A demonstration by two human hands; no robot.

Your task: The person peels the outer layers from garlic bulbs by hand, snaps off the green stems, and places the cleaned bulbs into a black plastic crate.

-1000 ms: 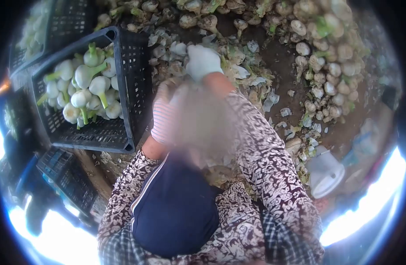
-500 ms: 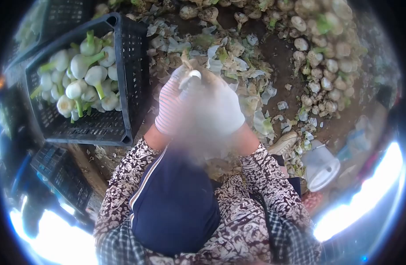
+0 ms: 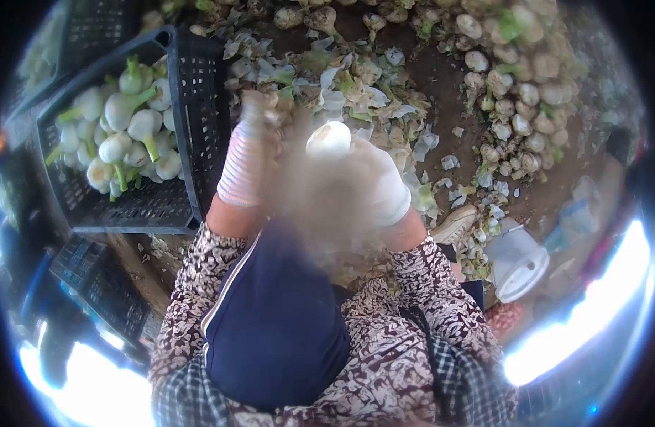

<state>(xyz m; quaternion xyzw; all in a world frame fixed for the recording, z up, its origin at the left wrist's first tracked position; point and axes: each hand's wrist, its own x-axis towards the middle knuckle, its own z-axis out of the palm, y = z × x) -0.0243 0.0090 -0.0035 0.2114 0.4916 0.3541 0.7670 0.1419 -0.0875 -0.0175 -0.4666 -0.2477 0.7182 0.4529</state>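
Observation:
A peeled white garlic bulb [image 3: 329, 140] sits in front of me, held at the fingers of my right hand [image 3: 384, 181] in its white glove. A blurry smear across the middle of the view covers most of those fingers. My left hand [image 3: 245, 160], in a striped glove, is apart from the bulb on its left side. Its fingers are smeared by motion, so their grip does not show. Beneath both hands, loose garlic skins [image 3: 345, 82] lie scattered on the ground.
A black plastic crate [image 3: 194, 128] with white, green-stemmed bulbs [image 3: 119, 114] stands at left. Unpeeled bulbs [image 3: 530, 121] are heaped along the upper right. A white bucket [image 3: 516, 260] lies near a shoe [image 3: 454, 226] at lower right; another dark crate [image 3: 100, 285] is at lower left.
My hands were close together around the bulb; now my left hand has moved away to the left. The bulb shows more fully, white and bare, at my right hand.

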